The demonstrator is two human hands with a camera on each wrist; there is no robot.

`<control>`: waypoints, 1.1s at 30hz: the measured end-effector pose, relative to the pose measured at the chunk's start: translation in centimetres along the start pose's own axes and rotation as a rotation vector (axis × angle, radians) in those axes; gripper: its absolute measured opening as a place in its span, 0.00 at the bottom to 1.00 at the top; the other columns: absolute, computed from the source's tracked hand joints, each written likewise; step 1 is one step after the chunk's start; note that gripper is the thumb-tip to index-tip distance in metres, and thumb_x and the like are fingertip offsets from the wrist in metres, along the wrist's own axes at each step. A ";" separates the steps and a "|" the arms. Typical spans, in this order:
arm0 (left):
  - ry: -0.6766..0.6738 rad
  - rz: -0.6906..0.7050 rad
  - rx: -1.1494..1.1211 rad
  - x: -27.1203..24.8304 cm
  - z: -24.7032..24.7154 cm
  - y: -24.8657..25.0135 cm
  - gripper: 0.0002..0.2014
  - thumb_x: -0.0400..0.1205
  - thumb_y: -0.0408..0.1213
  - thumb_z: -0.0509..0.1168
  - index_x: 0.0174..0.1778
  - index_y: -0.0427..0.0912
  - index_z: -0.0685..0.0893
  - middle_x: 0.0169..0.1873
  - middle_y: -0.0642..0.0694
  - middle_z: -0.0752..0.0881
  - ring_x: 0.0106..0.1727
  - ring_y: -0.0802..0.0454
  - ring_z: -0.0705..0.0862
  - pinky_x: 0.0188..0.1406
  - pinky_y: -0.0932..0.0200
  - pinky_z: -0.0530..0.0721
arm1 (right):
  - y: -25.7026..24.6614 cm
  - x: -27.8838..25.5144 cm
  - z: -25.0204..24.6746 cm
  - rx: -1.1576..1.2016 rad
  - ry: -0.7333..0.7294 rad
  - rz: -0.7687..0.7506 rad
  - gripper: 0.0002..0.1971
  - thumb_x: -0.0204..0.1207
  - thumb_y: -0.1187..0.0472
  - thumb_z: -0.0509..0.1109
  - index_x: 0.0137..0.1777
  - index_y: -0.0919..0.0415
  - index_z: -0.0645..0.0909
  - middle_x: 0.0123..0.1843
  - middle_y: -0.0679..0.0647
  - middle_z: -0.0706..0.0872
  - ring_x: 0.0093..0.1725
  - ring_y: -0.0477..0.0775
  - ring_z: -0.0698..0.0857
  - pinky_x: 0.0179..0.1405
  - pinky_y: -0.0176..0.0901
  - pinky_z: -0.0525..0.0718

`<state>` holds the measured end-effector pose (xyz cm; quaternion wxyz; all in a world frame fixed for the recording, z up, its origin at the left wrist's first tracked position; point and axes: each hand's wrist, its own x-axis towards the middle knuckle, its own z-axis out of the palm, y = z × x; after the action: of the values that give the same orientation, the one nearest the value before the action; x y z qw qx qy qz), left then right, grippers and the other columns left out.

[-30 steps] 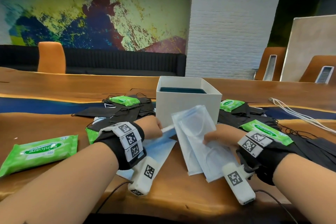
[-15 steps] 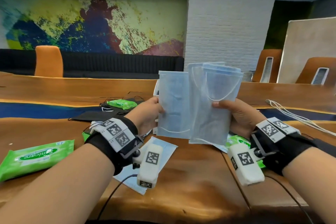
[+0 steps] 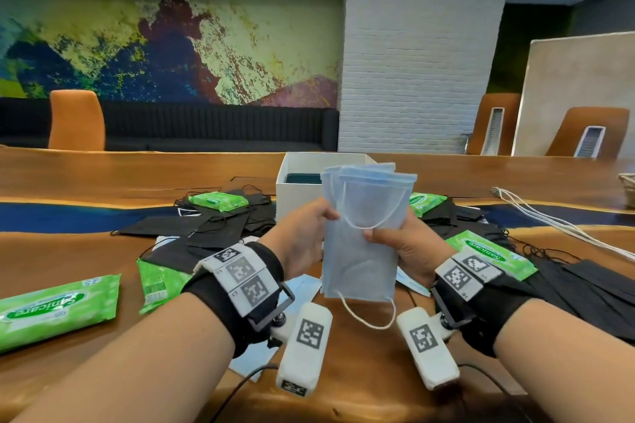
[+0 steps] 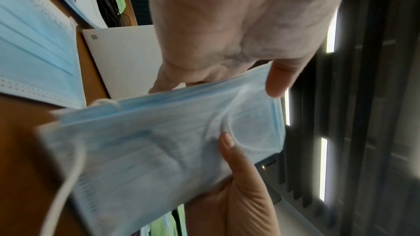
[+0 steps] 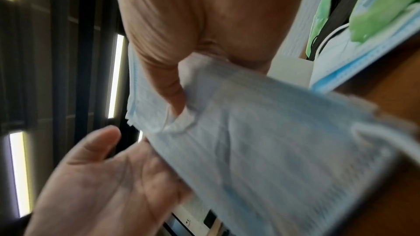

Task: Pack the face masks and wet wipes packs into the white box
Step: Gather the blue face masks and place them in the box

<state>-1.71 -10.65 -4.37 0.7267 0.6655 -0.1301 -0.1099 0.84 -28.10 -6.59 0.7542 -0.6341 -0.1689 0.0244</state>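
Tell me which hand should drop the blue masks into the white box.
Right, probably. The right hand pinches the blue masks with thumb across the front, while the left hand only steadies their edge. The box stands open just behind them.

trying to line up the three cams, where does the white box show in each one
Head: white box centre, behind the blue masks.
Left wrist: pale panel, upper left of centre.
Right wrist: white strip at upper right, past the right hand.
Shared landmark: the blue masks.
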 end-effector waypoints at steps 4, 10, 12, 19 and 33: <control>-0.018 0.079 0.162 0.0 0.7 0.1 0.33 0.67 0.39 0.66 0.71 0.51 0.69 0.62 0.42 0.81 0.63 0.44 0.79 0.65 0.45 0.79 | 0.5 -0.1 0.2 -0.129 0.013 0.011 0.48 0.50 0.66 0.84 0.70 0.52 0.61 0.64 0.59 0.80 0.62 0.57 0.83 0.59 0.54 0.84; 0.074 0.152 0.283 0.7 0.7 0.5 0.24 0.75 0.40 0.73 0.67 0.50 0.76 0.58 0.43 0.85 0.61 0.46 0.83 0.66 0.42 0.81 | -0.5 0.2 0.6 -0.249 -0.037 -0.041 0.46 0.53 0.53 0.85 0.74 0.52 0.69 0.64 0.56 0.84 0.64 0.56 0.84 0.63 0.59 0.83; 0.105 0.162 0.285 0.9 0.4 0.6 0.23 0.76 0.40 0.74 0.66 0.48 0.77 0.57 0.45 0.85 0.60 0.47 0.83 0.64 0.44 0.82 | -0.6 0.1 0.4 -0.273 -0.021 -0.052 0.41 0.58 0.56 0.82 0.73 0.54 0.70 0.64 0.55 0.84 0.63 0.54 0.84 0.63 0.56 0.83; 0.199 0.119 0.271 0.6 -0.2 1.1 0.29 0.75 0.36 0.74 0.67 0.48 0.67 0.60 0.43 0.82 0.60 0.46 0.82 0.56 0.49 0.86 | -1.0 0.3 -0.2 -0.347 -0.031 0.053 0.32 0.72 0.68 0.71 0.76 0.54 0.64 0.68 0.59 0.79 0.67 0.58 0.79 0.69 0.61 0.78; 0.195 0.130 0.822 -0.8 -1.5 5.4 0.05 0.84 0.33 0.62 0.53 0.48 0.77 0.49 0.46 0.85 0.47 0.53 0.86 0.42 0.59 0.90 | 1.0 0.2 -1.2 -0.746 -0.171 0.273 0.19 0.77 0.67 0.68 0.65 0.53 0.72 0.61 0.59 0.86 0.60 0.59 0.85 0.66 0.59 0.80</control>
<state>-2.01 -8.50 0.84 0.4152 0.8975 -0.1356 0.0605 1.56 -29.04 -7.66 0.4455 -0.8765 -0.1425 0.1137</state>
